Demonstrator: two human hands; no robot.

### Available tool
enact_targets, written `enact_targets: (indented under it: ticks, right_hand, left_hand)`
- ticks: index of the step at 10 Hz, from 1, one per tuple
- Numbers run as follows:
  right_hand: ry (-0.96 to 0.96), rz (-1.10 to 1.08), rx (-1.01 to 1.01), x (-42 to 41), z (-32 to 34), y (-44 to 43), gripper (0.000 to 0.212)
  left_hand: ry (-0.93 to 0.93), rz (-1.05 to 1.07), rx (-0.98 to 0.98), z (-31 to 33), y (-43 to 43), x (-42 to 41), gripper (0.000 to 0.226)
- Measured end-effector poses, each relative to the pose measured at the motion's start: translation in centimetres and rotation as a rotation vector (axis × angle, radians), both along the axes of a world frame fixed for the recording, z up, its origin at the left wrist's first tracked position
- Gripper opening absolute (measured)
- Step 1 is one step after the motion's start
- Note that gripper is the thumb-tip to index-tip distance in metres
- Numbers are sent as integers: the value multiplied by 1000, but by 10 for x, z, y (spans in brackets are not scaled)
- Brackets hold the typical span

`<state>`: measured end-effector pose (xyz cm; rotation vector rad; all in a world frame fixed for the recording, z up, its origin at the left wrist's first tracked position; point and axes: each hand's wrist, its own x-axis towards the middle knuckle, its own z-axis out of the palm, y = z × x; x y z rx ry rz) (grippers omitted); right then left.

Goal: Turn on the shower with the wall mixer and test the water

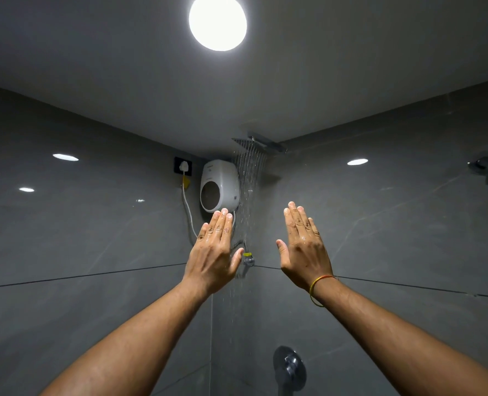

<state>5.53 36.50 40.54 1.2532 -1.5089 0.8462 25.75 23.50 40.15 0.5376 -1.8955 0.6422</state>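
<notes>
A: One round ceiling light [217, 22] blows out white; the grey walls [65, 238] stay dim, carrying small glare spots.
B: The wall lines bow at the edges, and the far-right fitting [487, 170] looks soft.

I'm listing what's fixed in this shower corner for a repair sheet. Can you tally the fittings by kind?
Shower head, running: 1
Wall mixer: 1
Other chrome wall fittings (corner valve, right-wall fitting): 2
Water heater: 1
Wall socket with plug: 1
Ceiling light: 1
Total: 7
</notes>
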Motion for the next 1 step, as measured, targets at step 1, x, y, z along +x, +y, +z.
enact_targets:
  ticks: [1]
  right_hand:
    - [-16, 137, -86, 15, 10, 12, 80]
  left_hand:
    - [3, -3, -3, -3, -2, -3, 85]
